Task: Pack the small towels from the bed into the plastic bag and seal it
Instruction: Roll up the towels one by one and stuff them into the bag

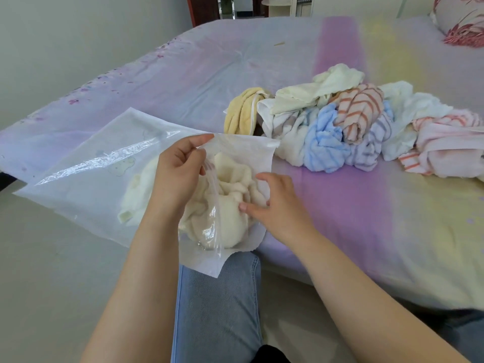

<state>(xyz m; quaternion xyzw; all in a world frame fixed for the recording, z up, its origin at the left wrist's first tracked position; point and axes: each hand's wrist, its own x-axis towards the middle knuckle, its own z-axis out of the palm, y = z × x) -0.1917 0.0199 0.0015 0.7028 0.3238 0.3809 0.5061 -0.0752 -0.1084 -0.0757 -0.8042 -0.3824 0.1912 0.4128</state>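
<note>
A large clear plastic bag [86, 179] lies over the near corner of the bed, its mouth turned toward me. My left hand [180, 169] pinches the upper edge of the mouth and lifts it. A cream towel [230, 189] sits bunched inside the opening, part of it showing through the plastic further left. My right hand [272, 203] presses its fingers onto that towel at the mouth. A pile of small towels [348, 127] lies to the right on the bed: yellow, cream, blue, striped orange, white and pink.
The bed [353, 218] has a pastel purple and yellow sheet and fills most of the view. A floral pillow [461, 24] lies at the far right corner. My jeans-clad leg [217, 305] is below the bag. Grey floor lies to the left.
</note>
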